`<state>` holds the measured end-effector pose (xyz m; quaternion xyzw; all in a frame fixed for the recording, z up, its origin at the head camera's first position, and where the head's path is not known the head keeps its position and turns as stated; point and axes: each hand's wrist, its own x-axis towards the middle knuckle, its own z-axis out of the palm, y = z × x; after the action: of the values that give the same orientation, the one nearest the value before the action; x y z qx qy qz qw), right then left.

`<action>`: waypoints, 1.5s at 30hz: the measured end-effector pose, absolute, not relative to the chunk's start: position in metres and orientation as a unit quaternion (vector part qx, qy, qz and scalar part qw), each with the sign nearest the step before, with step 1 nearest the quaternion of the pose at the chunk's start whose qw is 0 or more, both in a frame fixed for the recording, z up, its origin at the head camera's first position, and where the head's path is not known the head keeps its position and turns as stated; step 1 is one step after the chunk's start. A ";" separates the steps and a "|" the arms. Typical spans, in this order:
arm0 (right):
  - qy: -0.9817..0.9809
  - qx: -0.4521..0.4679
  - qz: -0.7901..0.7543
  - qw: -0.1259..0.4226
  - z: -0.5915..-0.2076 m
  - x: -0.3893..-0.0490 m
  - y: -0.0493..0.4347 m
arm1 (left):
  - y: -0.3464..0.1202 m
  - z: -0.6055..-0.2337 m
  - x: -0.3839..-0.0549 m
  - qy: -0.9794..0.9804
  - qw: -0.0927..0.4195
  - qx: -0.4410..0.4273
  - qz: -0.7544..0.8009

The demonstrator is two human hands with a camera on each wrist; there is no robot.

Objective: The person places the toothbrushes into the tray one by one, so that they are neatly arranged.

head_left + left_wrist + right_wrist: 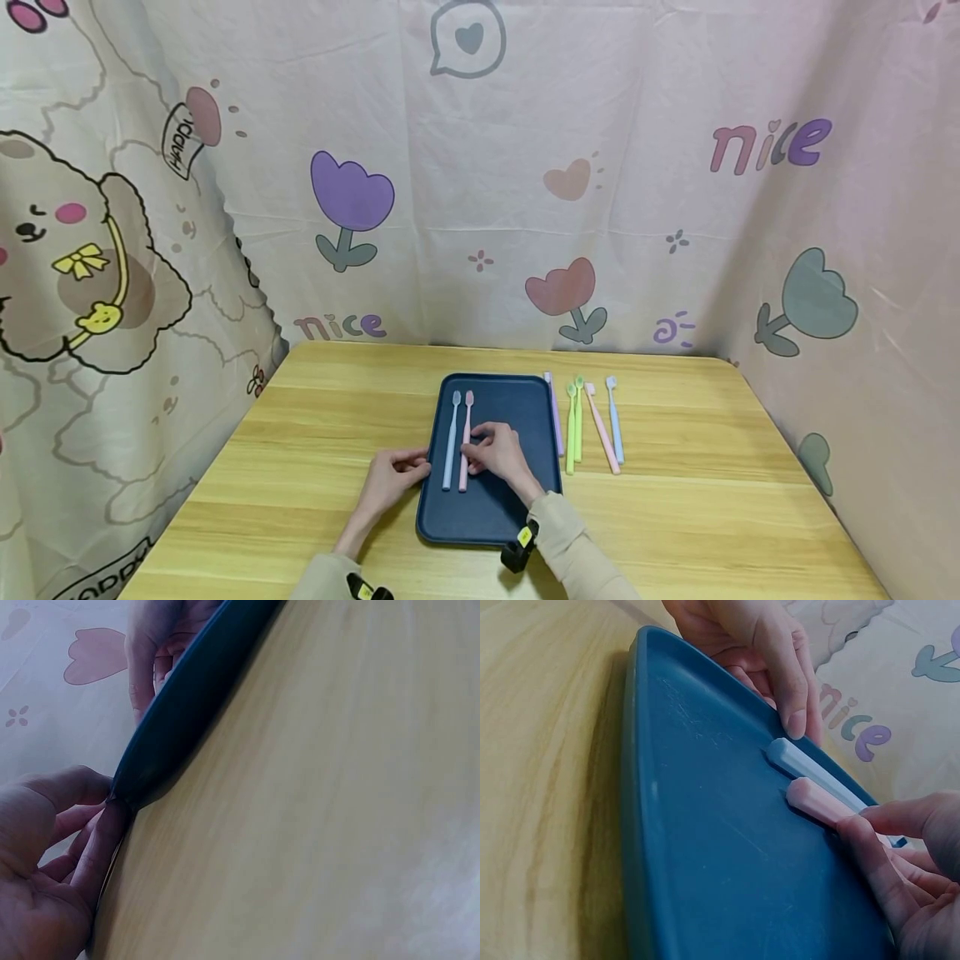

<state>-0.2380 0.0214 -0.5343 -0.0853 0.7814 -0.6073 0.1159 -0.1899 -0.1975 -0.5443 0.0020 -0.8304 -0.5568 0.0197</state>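
On the dark blue tray [495,517] lie a light blue toothbrush [451,450] and, just right of it, a pink toothbrush [463,475], side by side with heads toward the far end. My right hand [498,454] pinches the pink toothbrush between thumb and fingers; in the right wrist view its handle end [810,799] rests against the tray floor. My left hand [393,481] grips the tray's left rim, thumb above and fingers at the side, as the left wrist view shows [56,855].
Right of the tray on the wooden table [690,467] lie a purple toothbrush [555,417], two green toothbrushes [572,433], another pink toothbrush [603,429] and another blue toothbrush [616,421]. A printed curtain [480,125] hangs behind and at both sides.
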 end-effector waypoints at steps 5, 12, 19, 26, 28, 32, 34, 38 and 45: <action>0.782 -0.084 -0.607 0.115 -0.535 -0.238 0.021 | -0.197 -0.543 -0.189 -0.830 0.023 0.002 -0.558; 0.781 -0.086 -0.609 0.113 -0.535 -0.238 0.022 | -0.196 -0.542 -0.188 -0.829 0.022 0.004 -0.559; 0.781 -0.085 -0.609 0.110 -0.536 -0.238 0.021 | -0.196 -0.541 -0.189 -0.828 0.021 0.006 -0.560; 0.780 -0.088 -0.610 0.106 -0.537 -0.238 0.021 | -0.197 -0.542 -0.188 -0.828 0.021 0.004 -0.561; 0.780 -0.089 -0.610 0.106 -0.537 -0.237 0.021 | -0.197 -0.543 -0.188 -0.828 0.021 0.003 -0.561; 0.781 -0.089 -0.609 0.105 -0.537 -0.237 0.021 | -0.197 -0.544 -0.189 -0.827 0.022 0.002 -0.562; 0.781 -0.090 -0.609 0.105 -0.537 -0.237 0.021 | -0.197 -0.544 -0.189 -0.827 0.022 0.001 -0.562; 0.780 -0.094 -0.610 0.104 -0.537 -0.237 0.021 | -0.197 -0.544 -0.189 -0.825 0.023 -0.001 -0.565; 0.774 -0.104 -0.617 0.097 -0.532 -0.235 0.023 | -0.197 -0.544 -0.189 -0.827 0.024 0.000 -0.562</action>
<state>-0.2346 0.0233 -0.5323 -0.1039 0.7744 -0.6165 0.0975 -0.1888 -0.1972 -0.5443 0.0000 -0.8268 -0.5620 0.0244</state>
